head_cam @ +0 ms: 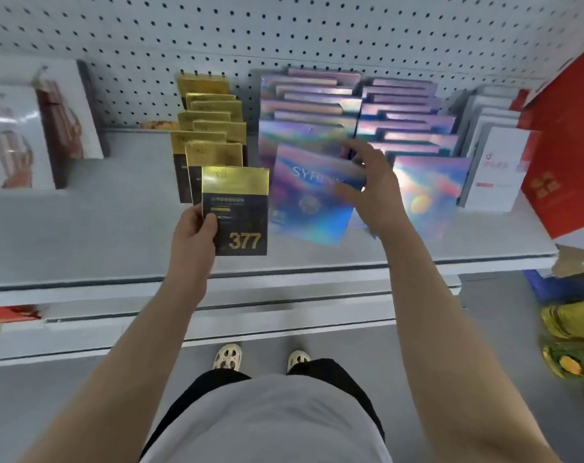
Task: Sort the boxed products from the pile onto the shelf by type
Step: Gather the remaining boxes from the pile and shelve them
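Note:
My left hand [193, 233] grips a black-and-gold box marked 377 [239, 212] by its lower left corner, upright at the front of a row of matching gold-topped boxes [210, 128]. My right hand [367, 185] holds a tilted holographic box [309, 195] at its right edge, thumb on the front face, in front of a row of the same holographic boxes [307, 105]. A second holographic row [414, 128] stands just right of it.
White boxes [494, 155] stand in a row further right, beside a large red box [564, 145]. Big white boxes with red ribbon art [33, 128] sit at the left. The grey shelf [100, 235] has a pegboard back. Bags lie on the floor at right [571, 342].

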`<state>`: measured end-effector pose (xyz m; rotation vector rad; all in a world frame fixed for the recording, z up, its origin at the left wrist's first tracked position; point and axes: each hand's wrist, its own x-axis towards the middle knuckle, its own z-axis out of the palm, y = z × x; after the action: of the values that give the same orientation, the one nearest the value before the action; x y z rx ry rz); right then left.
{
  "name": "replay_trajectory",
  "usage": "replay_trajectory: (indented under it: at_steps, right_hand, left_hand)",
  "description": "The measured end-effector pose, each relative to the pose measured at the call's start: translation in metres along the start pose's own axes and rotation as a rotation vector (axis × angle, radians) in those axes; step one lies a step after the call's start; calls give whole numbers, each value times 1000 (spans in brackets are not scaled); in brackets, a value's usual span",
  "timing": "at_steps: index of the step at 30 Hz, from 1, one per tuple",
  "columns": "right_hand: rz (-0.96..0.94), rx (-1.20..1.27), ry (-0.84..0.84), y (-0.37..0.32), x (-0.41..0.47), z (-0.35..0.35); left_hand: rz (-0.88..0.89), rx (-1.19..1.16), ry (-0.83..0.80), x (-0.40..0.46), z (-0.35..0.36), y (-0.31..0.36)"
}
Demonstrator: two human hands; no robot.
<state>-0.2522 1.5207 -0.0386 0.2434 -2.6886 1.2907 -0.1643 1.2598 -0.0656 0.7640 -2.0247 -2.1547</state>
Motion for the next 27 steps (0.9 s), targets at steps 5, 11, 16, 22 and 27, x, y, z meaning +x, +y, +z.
replay_trajectory:
  at_steps: [5, 11, 16, 22, 27]
  right_hand:
    - [-203, -232, -63, 3, 34, 5]
    - [-265, -505, 114, 7, 43, 27]
    - [-346, -523, 329, -15, 33, 47]
    - [-339, -81, -382, -75, 11, 98]
    - [-274, -77, -413, -84, 19, 120]
  left_hand:
    - [0, -19, 116, -21, 7, -14]
    - [-15, 2, 174, -30, -4, -23]
    - [5, 33, 144, -29, -15, -24]
    - [31, 38, 71, -10, -29, -16]
    - [49, 169, 65, 13, -41, -10]
